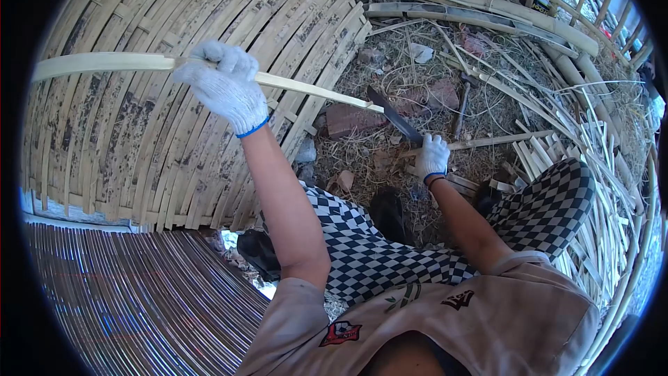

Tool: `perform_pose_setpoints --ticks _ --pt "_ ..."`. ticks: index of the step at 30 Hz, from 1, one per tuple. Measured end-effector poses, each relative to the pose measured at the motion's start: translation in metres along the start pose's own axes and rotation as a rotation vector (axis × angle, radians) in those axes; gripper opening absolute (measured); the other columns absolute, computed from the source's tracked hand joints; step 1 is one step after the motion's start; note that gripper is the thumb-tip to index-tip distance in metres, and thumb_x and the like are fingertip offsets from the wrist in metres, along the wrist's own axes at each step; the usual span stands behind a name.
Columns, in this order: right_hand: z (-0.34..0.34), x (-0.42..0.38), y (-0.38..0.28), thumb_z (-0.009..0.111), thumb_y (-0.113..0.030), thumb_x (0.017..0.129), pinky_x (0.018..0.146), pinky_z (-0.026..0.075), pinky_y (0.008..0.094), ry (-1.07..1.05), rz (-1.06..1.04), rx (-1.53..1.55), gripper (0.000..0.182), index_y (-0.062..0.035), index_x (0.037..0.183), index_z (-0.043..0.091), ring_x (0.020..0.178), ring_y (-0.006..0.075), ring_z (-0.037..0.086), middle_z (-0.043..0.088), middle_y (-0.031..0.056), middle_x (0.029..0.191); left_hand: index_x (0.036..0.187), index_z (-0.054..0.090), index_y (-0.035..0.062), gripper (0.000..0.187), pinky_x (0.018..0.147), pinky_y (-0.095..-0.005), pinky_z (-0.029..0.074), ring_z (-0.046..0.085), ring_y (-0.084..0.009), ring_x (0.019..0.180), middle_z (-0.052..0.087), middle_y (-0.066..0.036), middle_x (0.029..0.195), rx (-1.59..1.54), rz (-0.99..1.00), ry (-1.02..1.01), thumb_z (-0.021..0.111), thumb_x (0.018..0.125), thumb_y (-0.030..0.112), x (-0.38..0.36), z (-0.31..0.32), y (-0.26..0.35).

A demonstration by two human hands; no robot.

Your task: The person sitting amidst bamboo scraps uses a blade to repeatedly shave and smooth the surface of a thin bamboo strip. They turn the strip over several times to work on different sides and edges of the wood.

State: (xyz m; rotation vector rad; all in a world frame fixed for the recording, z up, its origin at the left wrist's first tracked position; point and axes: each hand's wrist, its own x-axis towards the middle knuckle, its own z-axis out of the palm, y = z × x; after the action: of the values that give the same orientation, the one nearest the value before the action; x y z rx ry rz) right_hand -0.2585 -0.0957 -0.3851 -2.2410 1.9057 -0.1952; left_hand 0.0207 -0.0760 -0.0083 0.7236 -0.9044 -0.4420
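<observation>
My left hand (221,83), in a white knit glove with a blue cuff, is closed around a long pale bamboo strip (306,88). The strip runs from the left edge of the view to the middle, where its end is notched. In a matching glove, my right hand (432,155) grips a machete (395,115), its handle hidden in the fist. The dark blade points up and left, and its tip area overlaps the strip's end in this view. Beneath the blade lie a reddish brick (355,120) and dry straw on the ground.
A woven bamboo panel (174,118) leans on the left, above a striped mat (139,292). Split bamboo strips (598,237) pile up at the right. Bamboo poles (487,10) lie along a slatted fence at the back. A hammer-like tool (462,106) rests among the straw.
</observation>
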Motion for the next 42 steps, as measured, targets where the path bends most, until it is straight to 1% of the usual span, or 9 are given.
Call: perform_pose_setpoints --ticks 12,15,18,26,30,34,35,38,42 --pt "-0.013 0.042 0.022 0.078 -0.044 0.076 0.086 0.056 0.0452 -0.339 -0.063 0.462 0.056 0.0003 0.108 0.069 0.098 0.0391 0.072 0.074 0.0226 0.103 0.071 0.051 0.0125 0.08 0.036 -0.0267 0.023 0.032 -0.0115 0.041 0.04 0.002 0.054 0.028 0.103 -0.028 0.044 0.078 0.092 -0.001 0.009 0.008" --pt "-0.011 0.043 0.015 0.076 -0.039 0.081 0.078 0.056 0.0392 -0.549 -0.091 0.533 0.047 -0.0008 0.108 0.069 0.088 0.03 0.072 0.074 0.0145 0.094 0.068 0.049 0.0132 0.082 0.036 -0.0266 0.02 0.027 -0.0113 0.041 0.037 0.003 0.052 0.011 0.093 -0.056 0.036 0.083 0.093 -0.003 0.018 0.022" --pt "-0.013 0.038 0.015 0.073 -0.033 0.086 0.073 0.054 0.0332 -0.74 0.069 1.069 0.037 -0.0023 0.107 0.069 0.081 0.0189 0.067 0.069 0.0057 0.088 0.065 0.046 0.0139 0.085 0.036 -0.0268 0.018 0.024 -0.0113 0.04 0.033 0.003 0.05 0.037 0.106 0.005 0.026 0.087 0.093 -0.011 0.03 0.041" --pt "-0.054 0.043 0.023 0.074 -0.023 0.094 0.055 0.051 0.0308 -0.371 0.014 1.212 0.023 -0.0048 0.106 0.066 0.06 0.0132 0.063 0.066 0.0017 0.083 0.069 0.043 0.0137 0.079 0.039 -0.0255 0.017 0.023 -0.0094 0.043 0.032 0.003 0.052 0.062 0.087 -0.013 0.026 0.094 0.087 -0.01 0.029 0.024" --pt "-0.092 0.049 0.006 0.072 -0.027 0.096 0.072 0.055 0.0312 -0.163 -0.096 0.65 0.024 -0.0053 0.106 0.067 0.085 0.0174 0.071 0.073 0.0066 0.092 0.069 0.053 0.0107 0.086 0.037 -0.027 0.02 0.028 -0.0107 0.039 0.033 0.004 0.05 -0.069 0.018 0.018 0.038 0.08 0.095 -0.013 0.035 -0.013" --pt "-0.113 0.024 -0.018 0.067 -0.028 0.099 0.059 0.054 0.0279 -0.561 0.148 1.909 0.025 -0.0061 0.11 0.061 0.075 0.0179 0.071 0.068 0.0081 0.083 0.072 0.053 0.0109 0.087 0.04 -0.0258 0.02 0.028 -0.0102 0.043 0.034 0.004 0.054 -0.073 0.005 -0.001 0.032 0.081 0.095 -0.018 0.036 -0.027" --pt "-0.117 0.021 -0.021 0.067 -0.027 0.099 0.059 0.055 0.0285 -0.602 0.065 1.935 0.027 -0.0056 0.113 0.059 0.072 0.0175 0.069 0.066 0.0079 0.084 0.072 0.052 0.011 0.087 0.041 -0.0259 0.02 0.028 -0.0101 0.044 0.034 0.004 0.055 -0.074 -0.005 0.0 0.033 0.08 0.095 -0.019 0.036 -0.027" --pt "-0.136 0.016 -0.027 0.07 -0.023 0.096 0.06 0.054 0.0292 -0.577 0.233 1.586 0.032 -0.001 0.116 0.058 0.069 0.0155 0.065 0.065 0.007 0.085 0.072 0.052 0.0111 0.086 0.042 -0.0264 0.019 0.027 -0.0101 0.045 0.035 0.003 0.055 -0.123 -0.054 -0.046 0.036 0.079 0.095 -0.017 0.035 -0.023" --pt "-0.14 0.013 -0.034 0.071 -0.017 0.089 0.063 0.052 0.0299 -0.312 -0.103 1.282 0.049 0.0035 0.13 0.054 0.071 0.0124 0.061 0.063 0.006 0.088 0.071 0.049 0.0117 0.085 0.042 -0.0278 0.017 0.024 -0.0103 0.044 0.032 0.004 0.053 -0.212 -0.16 -0.195 0.04 0.076 0.096 -0.017 0.032 -0.023"
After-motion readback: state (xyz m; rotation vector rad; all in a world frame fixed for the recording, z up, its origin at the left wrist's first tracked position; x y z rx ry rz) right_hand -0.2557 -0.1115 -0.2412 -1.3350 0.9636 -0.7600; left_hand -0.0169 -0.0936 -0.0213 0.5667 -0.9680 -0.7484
